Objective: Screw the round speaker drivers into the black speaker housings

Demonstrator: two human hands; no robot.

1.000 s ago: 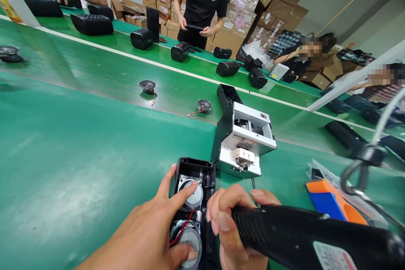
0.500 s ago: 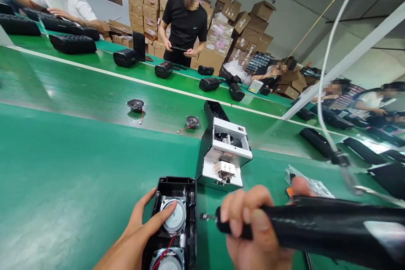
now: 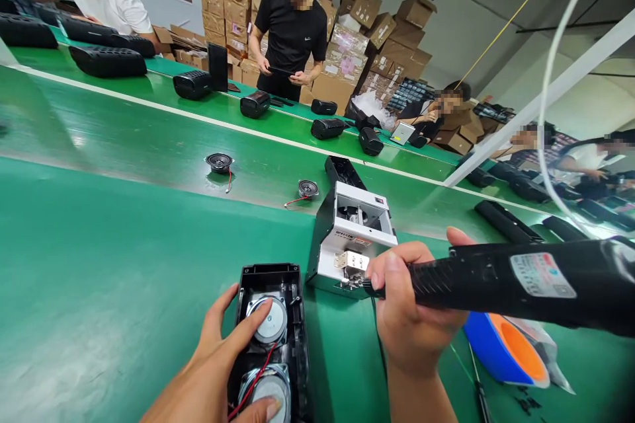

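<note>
My left hand (image 3: 211,353) grips a black speaker housing (image 3: 296,310) lying on the green bench. One fingertip presses the round metal back of the upper speaker driver (image 3: 272,324); another digit touches the lower driver (image 3: 278,386), where red wires (image 3: 255,380) run. My right hand (image 3: 414,317) is wrapped round a black electric screwdriver (image 3: 476,277), held roughly level. Its tip is at the front outlet of a white and black screw feeder (image 3: 364,244); whether a screw sits on the bit I cannot tell.
Two loose speaker drivers (image 3: 219,162) with red wires lie on the green belt (image 3: 149,139). Behind the feeder stands another black housing (image 3: 342,172). A blue and orange bowl (image 3: 479,344) is under my right forearm. A white cable (image 3: 546,99) hangs at right. Co-workers and black speakers (image 3: 327,127) line the far side.
My right hand has moved the electric screwdriver from beside the housing up and right to the feeder's outlet. The blue and orange bowl has come into view. My left hand keeps its hold.
</note>
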